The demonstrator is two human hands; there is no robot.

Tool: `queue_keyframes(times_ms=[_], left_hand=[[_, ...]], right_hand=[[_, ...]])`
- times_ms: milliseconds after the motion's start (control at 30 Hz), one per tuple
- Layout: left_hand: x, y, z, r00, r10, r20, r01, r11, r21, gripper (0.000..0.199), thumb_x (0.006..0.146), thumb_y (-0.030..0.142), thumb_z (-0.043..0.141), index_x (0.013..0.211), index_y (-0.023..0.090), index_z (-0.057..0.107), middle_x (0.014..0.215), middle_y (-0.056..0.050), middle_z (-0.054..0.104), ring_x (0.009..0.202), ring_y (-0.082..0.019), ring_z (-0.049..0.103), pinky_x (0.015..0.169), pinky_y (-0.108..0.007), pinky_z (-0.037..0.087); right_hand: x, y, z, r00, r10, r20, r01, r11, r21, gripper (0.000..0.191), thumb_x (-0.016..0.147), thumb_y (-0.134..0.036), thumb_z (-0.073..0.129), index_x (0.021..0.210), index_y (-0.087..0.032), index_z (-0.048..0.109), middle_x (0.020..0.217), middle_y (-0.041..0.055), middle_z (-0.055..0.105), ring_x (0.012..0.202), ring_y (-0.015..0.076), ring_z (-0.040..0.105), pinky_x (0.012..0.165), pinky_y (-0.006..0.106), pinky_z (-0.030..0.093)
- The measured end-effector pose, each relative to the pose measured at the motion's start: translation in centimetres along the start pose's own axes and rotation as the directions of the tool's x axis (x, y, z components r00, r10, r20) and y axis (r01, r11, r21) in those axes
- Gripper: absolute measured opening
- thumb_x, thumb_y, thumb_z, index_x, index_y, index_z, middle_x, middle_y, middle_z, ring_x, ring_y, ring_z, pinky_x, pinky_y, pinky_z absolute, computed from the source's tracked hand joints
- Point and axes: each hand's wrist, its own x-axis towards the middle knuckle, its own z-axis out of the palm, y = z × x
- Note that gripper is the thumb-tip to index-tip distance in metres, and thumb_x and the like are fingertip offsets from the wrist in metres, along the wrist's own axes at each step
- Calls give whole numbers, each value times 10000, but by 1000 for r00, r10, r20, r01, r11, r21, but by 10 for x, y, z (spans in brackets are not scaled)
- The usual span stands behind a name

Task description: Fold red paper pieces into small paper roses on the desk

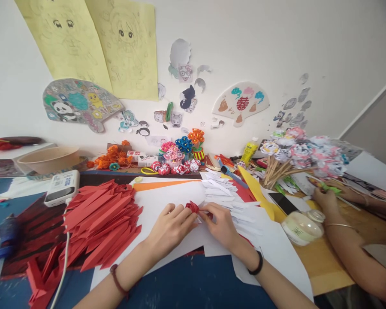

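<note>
A small red paper flower [192, 207] is pinched between my two hands, above white sheets of paper [154, 206]. My left hand [172, 225] closes its fingertips on the flower's left side. From the right, my right hand [221, 223] grips the flower's edge between thumb and forefinger. Its underside is hidden behind my fingers. To the left of my hands lies a big pile of folded red paper strips [106, 223]. White folded paper strips [223, 195] are spread just beyond and beside my right hand.
A co-worker's hands [326, 199] hold something green at the right, near a bottle [302, 227] and a phone [283, 202]. Paper flowers on sticks [302, 152] stand behind. At left are a glue gun [3, 242], a white box [62, 189] with a cable, and a bowl [49, 159].
</note>
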Motion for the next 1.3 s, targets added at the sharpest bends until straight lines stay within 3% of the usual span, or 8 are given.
queue_keyframes(times_ms=[333,633,1300], left_hand=[[-5,0,6,998,24,61,-24,1000,9,105,976,177,499,1053,189,569,879,-11,630,786,-167,507,721,-337,277],[-4,-7,-3,999,7,53,-8,1000,22,170,992,143,435,1081,196,570,862,-10,633,786,-164,509,746,-349,289],[0,2,-4,999,-23,-23,24,999,47,161,964,152,479,1092,195,568,858,-15,666,772,-157,544,727,-340,309]], right_hand=[[0,-3,-2,1000,-1,5,1,1000,2,127,925,-214,575,828,-193,654,767,18,670,680,153,602,631,255,452],[1,-4,-1,998,29,-55,-27,999,31,137,918,-227,562,838,-189,667,793,28,675,644,144,589,622,264,488],[0,-5,-1,999,-4,-38,4,1000,-12,188,954,-291,554,846,-185,667,755,32,649,666,156,590,629,276,474]])
